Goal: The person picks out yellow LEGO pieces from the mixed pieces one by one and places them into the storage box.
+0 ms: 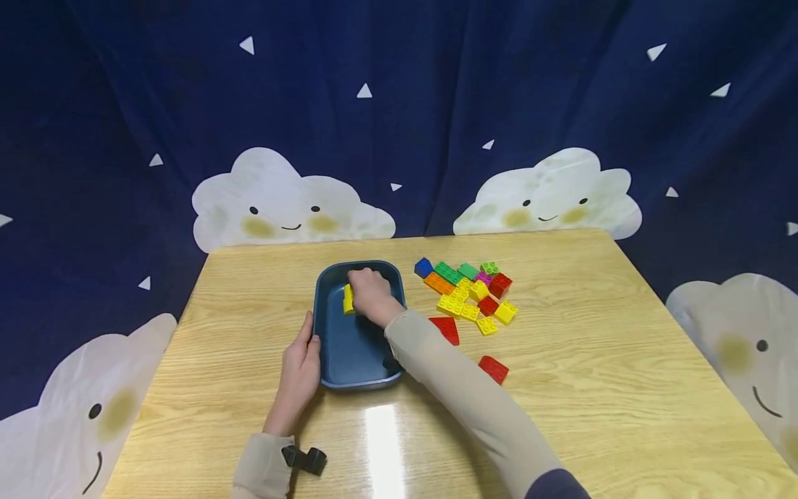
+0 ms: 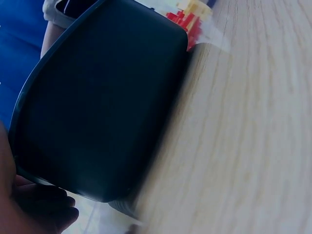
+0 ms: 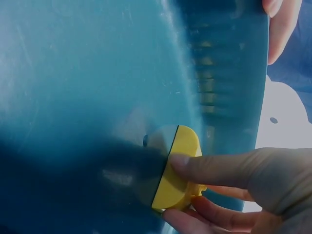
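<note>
A dark blue tray (image 1: 349, 353) with rounded corners lies on the wooden table in front of me. Its left rim is in the grip of my left hand (image 1: 300, 367), thumb along the edge. The left wrist view has the tray's dark outer side, with fingers (image 2: 46, 207) at its lower corner. My right hand (image 1: 374, 294) reaches into the far part of the tray. Between thumb and fingers it pinches a yellow toy brick (image 3: 181, 168) with a rounded side, held at the tray's end wall. Part of the brick is hidden by the fingers.
Right of the tray lies a cluster of bricks: yellow ones (image 1: 458, 303), a blue one (image 1: 423, 267), an orange one (image 1: 439, 283), green and red ones. Two red bricks, one nearer (image 1: 445, 330), one farther out (image 1: 494, 370), lie apart. A dark curtain (image 1: 424, 118) hangs behind the table.
</note>
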Tool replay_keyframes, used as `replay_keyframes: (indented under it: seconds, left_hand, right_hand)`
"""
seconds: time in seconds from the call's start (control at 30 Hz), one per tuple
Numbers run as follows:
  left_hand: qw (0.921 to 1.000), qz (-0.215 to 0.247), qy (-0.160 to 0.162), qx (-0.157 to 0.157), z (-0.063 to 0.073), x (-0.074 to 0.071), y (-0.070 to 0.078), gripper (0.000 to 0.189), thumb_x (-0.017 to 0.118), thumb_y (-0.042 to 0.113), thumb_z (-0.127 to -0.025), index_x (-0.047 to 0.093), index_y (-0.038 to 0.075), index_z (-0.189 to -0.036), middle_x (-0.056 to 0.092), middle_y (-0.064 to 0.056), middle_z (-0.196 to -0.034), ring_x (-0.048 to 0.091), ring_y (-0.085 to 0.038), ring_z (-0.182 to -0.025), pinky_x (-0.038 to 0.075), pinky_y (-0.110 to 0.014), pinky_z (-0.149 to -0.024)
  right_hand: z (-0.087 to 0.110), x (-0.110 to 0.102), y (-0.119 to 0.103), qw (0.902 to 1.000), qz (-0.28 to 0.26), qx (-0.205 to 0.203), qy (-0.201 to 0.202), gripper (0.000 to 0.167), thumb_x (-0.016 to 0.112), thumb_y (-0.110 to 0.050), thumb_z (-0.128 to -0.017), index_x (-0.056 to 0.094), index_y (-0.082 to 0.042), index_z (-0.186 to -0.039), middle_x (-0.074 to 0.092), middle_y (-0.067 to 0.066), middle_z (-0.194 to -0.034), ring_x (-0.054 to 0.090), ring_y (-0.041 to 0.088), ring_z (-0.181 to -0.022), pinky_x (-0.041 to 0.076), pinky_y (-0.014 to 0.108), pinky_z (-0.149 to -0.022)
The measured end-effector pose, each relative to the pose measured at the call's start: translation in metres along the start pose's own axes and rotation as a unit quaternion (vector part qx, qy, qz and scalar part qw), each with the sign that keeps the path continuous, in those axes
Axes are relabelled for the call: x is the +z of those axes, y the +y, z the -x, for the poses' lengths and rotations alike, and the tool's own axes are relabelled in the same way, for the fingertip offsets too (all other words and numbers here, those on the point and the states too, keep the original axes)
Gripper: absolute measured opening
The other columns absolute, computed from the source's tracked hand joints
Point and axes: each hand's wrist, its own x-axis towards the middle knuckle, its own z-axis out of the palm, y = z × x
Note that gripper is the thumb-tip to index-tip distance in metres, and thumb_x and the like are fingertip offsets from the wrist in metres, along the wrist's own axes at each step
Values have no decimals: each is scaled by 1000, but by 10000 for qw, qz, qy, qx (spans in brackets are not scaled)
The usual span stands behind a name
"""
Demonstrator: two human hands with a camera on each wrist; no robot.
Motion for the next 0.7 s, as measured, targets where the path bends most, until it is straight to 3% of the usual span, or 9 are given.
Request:
replay_keyframes:
  seconds: [0.13, 0.37, 0.7]
  left_hand:
    - [10000, 13, -68, -22, -1, 0, -1, 50, 36, 9, -106, 27, -2, -154, 28, -16, -159, 26, -27, -146, 25, -46, -118]
    - [10000, -33, 17, 64, -2, 1, -1, 50, 37, 8, -106, 28, -2, -154, 31, -16, -158, 28, -27, -145, 26, -46, -118]
    - [10000, 2, -69, 26, -1, 1, -2, 50, 36, 8, -106, 26, -2, -154, 29, -16, -159, 26, -26, -146, 25, -46, -118]
  right_hand:
    - [1, -1, -1, 10000, 35, 34, 6, 22, 74, -10, -86, 65, -11, -107, 63, 5, -90, 60, 20, -73, 53, 32, -59]
    - [0, -1, -3, 9996, 191, 206, -54, 39, 82, -20, -80, 64, -10, -113, 63, 6, -92, 61, 21, -75, 55, 34, -61]
    - [5, -5, -7, 9995, 151, 182, -190, 38, 76, -17, -86, 61, -9, -119, 63, 6, -92, 60, 19, -74, 54, 32, -59]
